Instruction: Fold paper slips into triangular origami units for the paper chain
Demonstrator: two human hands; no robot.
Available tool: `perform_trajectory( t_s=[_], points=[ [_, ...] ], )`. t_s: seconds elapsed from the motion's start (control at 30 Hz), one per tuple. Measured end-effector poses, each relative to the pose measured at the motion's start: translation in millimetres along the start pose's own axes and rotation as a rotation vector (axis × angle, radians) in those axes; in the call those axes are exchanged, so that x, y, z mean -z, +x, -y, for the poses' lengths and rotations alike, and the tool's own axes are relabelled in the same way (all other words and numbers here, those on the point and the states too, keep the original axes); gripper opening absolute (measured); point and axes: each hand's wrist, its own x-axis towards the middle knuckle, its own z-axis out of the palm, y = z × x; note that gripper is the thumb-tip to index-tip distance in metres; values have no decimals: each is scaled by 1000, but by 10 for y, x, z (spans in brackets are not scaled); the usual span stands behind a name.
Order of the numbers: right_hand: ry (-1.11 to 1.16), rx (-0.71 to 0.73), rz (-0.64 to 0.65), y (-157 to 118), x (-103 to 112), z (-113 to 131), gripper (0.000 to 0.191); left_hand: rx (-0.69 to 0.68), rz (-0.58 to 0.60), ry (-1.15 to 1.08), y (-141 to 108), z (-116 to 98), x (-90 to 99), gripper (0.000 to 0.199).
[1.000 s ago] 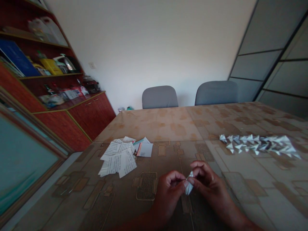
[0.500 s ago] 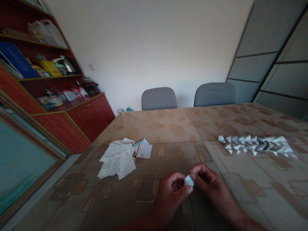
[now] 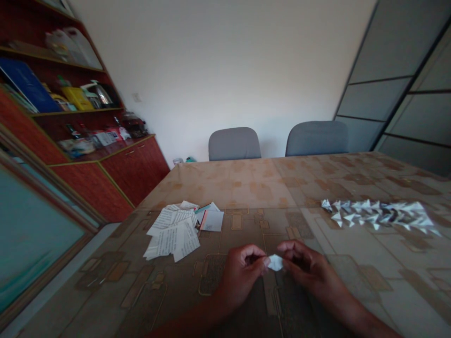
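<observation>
A small folded piece of white paper (image 3: 275, 263) is held above the table between both hands. My left hand (image 3: 243, 270) pinches its left edge between thumb and forefinger. On the other side, my right hand (image 3: 306, 263) grips the right edge with thumb and fingertips. To the left lies a loose pile of printed paper pieces (image 3: 172, 239), with a whitish card (image 3: 212, 220) at its right side. Off to the right, rows of folded pointed paper shapes (image 3: 380, 213) stand close together; single pieces are hard to make out.
The table (image 3: 246, 183) has a patterned cover and spans the foreground. Behind its far edge stand two grey chairs (image 3: 234, 143) (image 3: 317, 137) against a white wall. A red-brown cabinet (image 3: 137, 171) with loaded shelves fills the left side.
My left hand has shifted slightly left, and its thumb and forefinger now pinch the paper's left edge. The folded paper has turned and lies more sideways between the hands.
</observation>
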Motion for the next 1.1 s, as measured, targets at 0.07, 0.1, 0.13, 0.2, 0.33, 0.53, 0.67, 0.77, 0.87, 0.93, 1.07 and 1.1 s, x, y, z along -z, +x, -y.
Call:
perform_trajectory(
  t_s=[0.07,0.1,0.13,0.2,0.33,0.53,0.67,0.77,0.87,0.93,1.07,1.1],
  points=[
    [-25,-33,48,-6,19,-2,28,0,24,17,10,-17,21,22],
    [-35,-46,58,-9,26,6,31,7,41,18,21,-26,36,23],
    [-33,-60,62,-13,32,20,35,25,61,9,37,-36,55,24],
    [5,-89,67,-18,37,61,38,71,77,-50,78,-58,101,28],
    [128,-151,33,-26,23,125,43,59,28,-250,125,-96,165,40],
    [203,-179,25,-32,-55,115,47,-9,143,-269,50,-54,66,31],
    [175,-182,43,-26,-97,95,48,-3,50,-211,36,-17,32,29],
    [123,-174,27,-21,-104,93,49,11,11,-204,41,-23,34,29],
    [88,-131,-2,-30,-106,105,48,42,-41,-239,31,-50,22,29],
    [60,-84,-27,-43,-109,120,47,48,-71,-265,15,-77,11,28],
    [-8,-32,-33,-66,-107,158,46,19,-69,-255,-6,-128,6,28],
    [-15,-29,-31,-67,-104,165,47,10,-63,-242,-5,-133,8,30]
  ],
)
